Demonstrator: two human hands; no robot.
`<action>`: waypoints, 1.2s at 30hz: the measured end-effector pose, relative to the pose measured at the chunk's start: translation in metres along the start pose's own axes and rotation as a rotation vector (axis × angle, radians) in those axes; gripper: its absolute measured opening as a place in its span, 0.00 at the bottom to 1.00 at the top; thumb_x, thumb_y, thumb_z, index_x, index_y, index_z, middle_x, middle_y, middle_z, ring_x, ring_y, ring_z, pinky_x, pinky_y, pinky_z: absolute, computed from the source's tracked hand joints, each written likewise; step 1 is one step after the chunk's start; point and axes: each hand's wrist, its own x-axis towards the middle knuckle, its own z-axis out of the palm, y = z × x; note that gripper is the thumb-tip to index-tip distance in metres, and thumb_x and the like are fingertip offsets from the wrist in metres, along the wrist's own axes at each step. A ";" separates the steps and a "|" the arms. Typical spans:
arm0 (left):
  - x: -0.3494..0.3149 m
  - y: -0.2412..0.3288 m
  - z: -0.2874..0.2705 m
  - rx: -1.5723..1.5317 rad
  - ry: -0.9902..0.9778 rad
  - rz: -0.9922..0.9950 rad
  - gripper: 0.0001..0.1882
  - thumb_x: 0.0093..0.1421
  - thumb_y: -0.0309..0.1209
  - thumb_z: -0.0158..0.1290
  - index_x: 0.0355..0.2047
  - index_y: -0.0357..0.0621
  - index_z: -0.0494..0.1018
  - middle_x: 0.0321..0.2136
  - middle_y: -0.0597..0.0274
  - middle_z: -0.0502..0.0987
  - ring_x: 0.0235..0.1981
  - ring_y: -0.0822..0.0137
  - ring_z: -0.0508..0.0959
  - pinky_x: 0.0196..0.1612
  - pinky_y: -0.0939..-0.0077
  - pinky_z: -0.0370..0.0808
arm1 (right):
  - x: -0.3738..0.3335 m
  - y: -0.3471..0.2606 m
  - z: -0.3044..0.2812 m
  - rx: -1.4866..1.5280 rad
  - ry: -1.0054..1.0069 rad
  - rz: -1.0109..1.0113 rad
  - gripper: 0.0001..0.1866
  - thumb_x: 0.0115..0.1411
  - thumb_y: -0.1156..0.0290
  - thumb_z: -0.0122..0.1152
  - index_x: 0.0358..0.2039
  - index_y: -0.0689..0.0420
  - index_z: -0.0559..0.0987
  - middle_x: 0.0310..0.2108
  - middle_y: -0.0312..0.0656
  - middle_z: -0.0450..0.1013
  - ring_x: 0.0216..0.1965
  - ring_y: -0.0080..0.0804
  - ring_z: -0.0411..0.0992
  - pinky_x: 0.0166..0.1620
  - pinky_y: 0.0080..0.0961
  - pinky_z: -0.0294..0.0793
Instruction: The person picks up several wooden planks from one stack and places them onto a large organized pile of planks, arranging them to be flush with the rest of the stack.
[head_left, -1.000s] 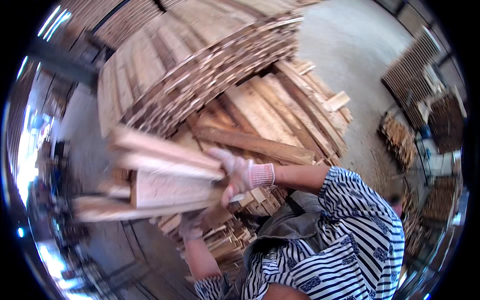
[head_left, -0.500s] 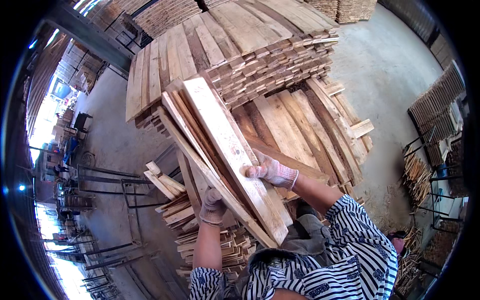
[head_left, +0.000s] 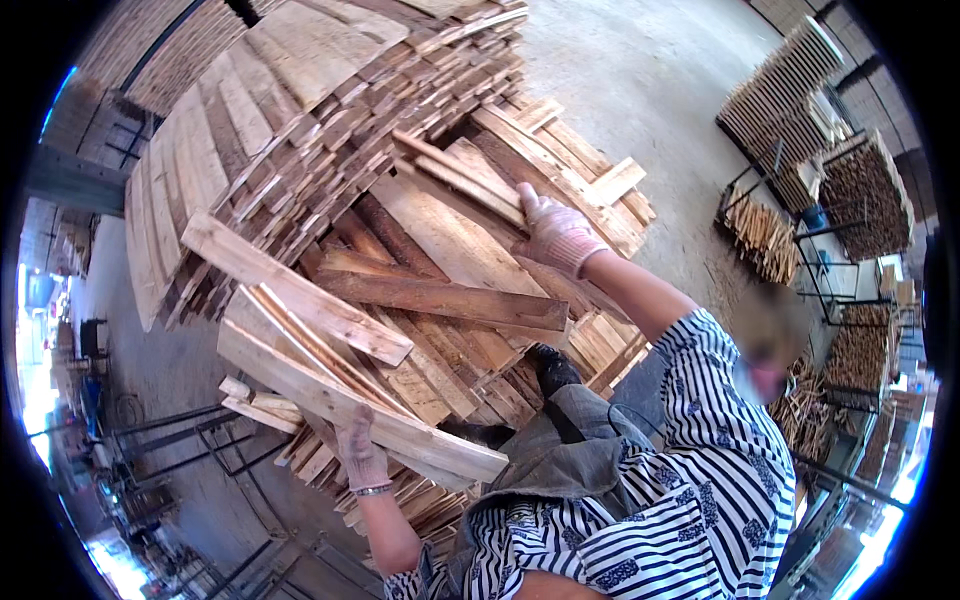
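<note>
Here's the grey concrete floor (head_left: 640, 70), sweeping wide; a tall board stack (head_left: 270, 85) looms beside the lower pile (head_left: 440, 225). Left grip (head_left: 360, 452) clutches several boards (head_left: 300, 372) near that pile, right grip (head_left: 562, 232) clasps a slat (head_left: 460, 178) over it.

Left hand (head_left: 356, 448) and right hand (head_left: 558, 228) each in a thin, pinkish-white knit work glove (head_left: 572, 246) with a close-fitting cuff. Narrow greyish band (head_left: 373, 489) at the left wrist; bracelet or strap, cannot tell. Loose white cotton-looking shirt (head_left: 690, 465) with black stripes running different ways by panel, small dark patterned patches (head_left: 614, 574) among them. Sleeves (head_left: 692, 345) short, forearms (head_left: 645, 292) bare. Creased, faded grey trousers (head_left: 592, 415); black shoes (head_left: 554, 371).
</note>
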 end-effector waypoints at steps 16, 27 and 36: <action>-0.044 0.044 0.108 0.372 0.294 -0.052 0.33 0.68 0.44 0.52 0.64 0.29 0.69 0.64 0.47 0.71 0.63 0.56 0.71 0.68 0.62 0.67 | 0.055 0.169 0.037 0.874 -0.085 -0.137 0.54 0.53 0.58 0.75 0.74 0.62 0.56 0.67 0.58 0.65 0.68 0.50 0.65 0.70 0.38 0.64; 0.036 -0.025 0.141 0.161 0.300 -0.319 0.46 0.62 0.58 0.58 0.70 0.39 0.61 0.67 0.51 0.65 0.64 0.51 0.68 0.68 0.54 0.65 | 0.190 0.305 0.057 0.647 -0.214 -0.060 0.50 0.65 0.45 0.62 0.75 0.61 0.51 0.61 0.58 0.70 0.65 0.50 0.66 0.70 0.42 0.62; 0.022 -0.015 0.149 0.173 0.297 -0.286 0.46 0.63 0.61 0.53 0.72 0.42 0.58 0.67 0.50 0.64 0.64 0.49 0.69 0.68 0.52 0.66 | 0.136 0.218 0.000 0.203 -0.023 0.057 0.48 0.61 0.52 0.65 0.74 0.54 0.53 0.59 0.64 0.67 0.59 0.53 0.72 0.58 0.46 0.75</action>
